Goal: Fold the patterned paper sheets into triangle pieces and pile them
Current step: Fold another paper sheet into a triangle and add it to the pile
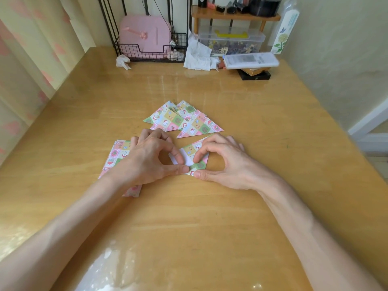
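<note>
- The left hand (151, 158) and right hand (220, 162) each pinch the half-folded pastel patterned paper sheet (196, 148) between curled thumb and forefinger, pressing it onto the glossy yellow wooden tabletop (189, 223) — this piece looks mid-fold.
- Partly under the left hand lies a stack of flat patterned sheets (117, 156), judged still to be folded.
- Just beyond, a loose pile of folded patterned triangles (180, 120) — several done.
</note>
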